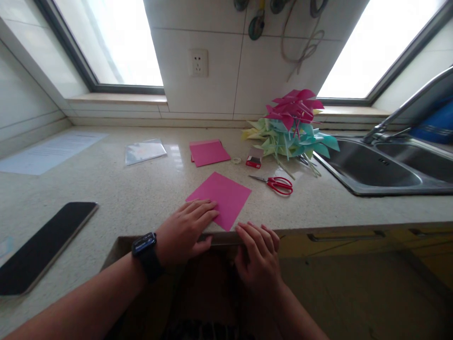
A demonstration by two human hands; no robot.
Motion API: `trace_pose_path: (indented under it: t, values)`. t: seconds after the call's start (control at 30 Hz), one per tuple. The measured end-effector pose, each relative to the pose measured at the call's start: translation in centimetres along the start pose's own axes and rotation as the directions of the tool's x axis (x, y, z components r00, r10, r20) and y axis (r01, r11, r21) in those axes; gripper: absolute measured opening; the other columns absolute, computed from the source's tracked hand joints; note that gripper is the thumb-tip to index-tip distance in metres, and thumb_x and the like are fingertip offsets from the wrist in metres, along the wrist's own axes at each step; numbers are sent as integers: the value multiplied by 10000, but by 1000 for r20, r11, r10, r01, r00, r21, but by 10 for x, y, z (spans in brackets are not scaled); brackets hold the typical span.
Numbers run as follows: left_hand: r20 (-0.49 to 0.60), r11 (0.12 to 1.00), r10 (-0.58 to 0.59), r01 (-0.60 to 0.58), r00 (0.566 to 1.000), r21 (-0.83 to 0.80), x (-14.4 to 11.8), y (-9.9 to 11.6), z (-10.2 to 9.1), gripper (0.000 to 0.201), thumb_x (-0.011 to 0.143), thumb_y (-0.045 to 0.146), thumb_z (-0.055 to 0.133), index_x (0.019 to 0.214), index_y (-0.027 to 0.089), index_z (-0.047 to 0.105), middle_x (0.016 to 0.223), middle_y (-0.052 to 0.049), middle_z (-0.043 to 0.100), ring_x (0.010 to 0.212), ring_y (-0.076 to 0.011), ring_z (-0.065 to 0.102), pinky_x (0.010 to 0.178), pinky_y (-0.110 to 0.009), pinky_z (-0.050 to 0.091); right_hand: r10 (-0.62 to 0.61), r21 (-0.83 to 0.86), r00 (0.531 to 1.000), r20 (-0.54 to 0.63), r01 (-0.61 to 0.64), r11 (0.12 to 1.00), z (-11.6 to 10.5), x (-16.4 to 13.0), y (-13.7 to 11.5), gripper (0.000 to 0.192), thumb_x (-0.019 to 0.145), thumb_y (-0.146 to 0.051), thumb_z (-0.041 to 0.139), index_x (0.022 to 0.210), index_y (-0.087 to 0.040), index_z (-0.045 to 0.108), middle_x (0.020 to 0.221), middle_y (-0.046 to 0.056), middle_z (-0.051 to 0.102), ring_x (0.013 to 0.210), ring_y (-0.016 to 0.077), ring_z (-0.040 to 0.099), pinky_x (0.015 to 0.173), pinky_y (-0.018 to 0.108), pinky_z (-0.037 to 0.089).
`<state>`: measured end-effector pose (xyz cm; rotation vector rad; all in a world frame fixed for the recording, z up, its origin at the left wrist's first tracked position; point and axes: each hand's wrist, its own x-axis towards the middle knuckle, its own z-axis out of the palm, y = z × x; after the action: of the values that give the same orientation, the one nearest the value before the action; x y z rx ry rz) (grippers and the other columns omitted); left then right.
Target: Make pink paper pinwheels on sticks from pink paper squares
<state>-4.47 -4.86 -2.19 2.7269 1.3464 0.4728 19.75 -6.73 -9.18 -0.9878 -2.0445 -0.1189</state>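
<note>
A pink square paper sheet (224, 194) lies on the speckled counter (141, 189) near its front edge. My left hand (186, 229), with a dark watch on the wrist, rests flat on the sheet's near left corner, fingers together. My right hand (260, 257) sits at the counter's front edge just right of the sheet's near corner, fingers curled over the edge and holding nothing. Red-handled scissors (278, 183) lie to the right of the sheet.
A stack of pink paper (208, 152), a small red box (254, 158) and a pile of pink, green and teal paper pinwheels (292, 127) sit further back. A steel sink (385, 167) is at right. A dark phone (42, 245) and printed sheets lie at left.
</note>
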Motion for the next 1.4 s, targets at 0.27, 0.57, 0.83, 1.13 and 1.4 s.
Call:
trace_pose_path:
  t: [0.27, 0.57, 0.83, 1.13, 1.4]
  values:
    - [13, 1000, 11, -11, 1000, -1, 1, -1, -2, 516, 853, 266, 644, 1354, 200, 540, 1492, -122, 534, 1372, -316, 485, 1148, -519, 401, 80, 5, 995, 51, -80, 997, -3, 10, -2, 372, 883, -166, 622, 1245, -252, 626, 1165, 70, 700, 1095, 279, 595, 1014, 506, 365]
    - [23, 1000, -5, 5, 1000, 14, -1, -1, -1, 511, 883, 302, 623, 1379, 215, 532, 1507, -99, 525, 1374, -308, 478, 1150, -513, 391, 42, 143, 995, -88, -29, 989, -6, 11, 4, 246, 858, -71, 660, 1057, -205, 605, 1074, 75, 752, 1046, 272, 652, 943, 492, 432]
    - [31, 999, -32, 31, 999, 24, -1, 2, -1, 498, 899, 325, 613, 1380, 221, 536, 1513, -90, 521, 1377, -306, 472, 1154, -525, 378, 61, 203, 997, -53, -49, 978, -24, 20, 8, 306, 907, -81, 626, 1193, -186, 605, 1043, 66, 762, 990, 216, 682, 931, 434, 494]
    - [2, 999, -27, 27, 1000, 30, -1, 3, -2, 476, 901, 315, 611, 1359, 203, 546, 1483, -94, 551, 1352, -302, 488, 1145, -507, 387, -80, 34, 997, -14, 80, 996, -11, 1, -4, 393, 845, -48, 613, 1201, -209, 651, 1225, 81, 722, 1253, 301, 591, 1100, 582, 393]
    - [-26, 1000, -17, 18, 1000, 25, -1, 5, -1, 447, 891, 289, 619, 1324, 194, 560, 1461, -117, 566, 1341, -312, 507, 1137, -512, 404, -53, -84, 998, 39, 56, 995, -2, -10, -12, 570, 845, -83, 596, 1396, -228, 576, 1357, 84, 648, 1363, 320, 500, 1180, 616, 329]
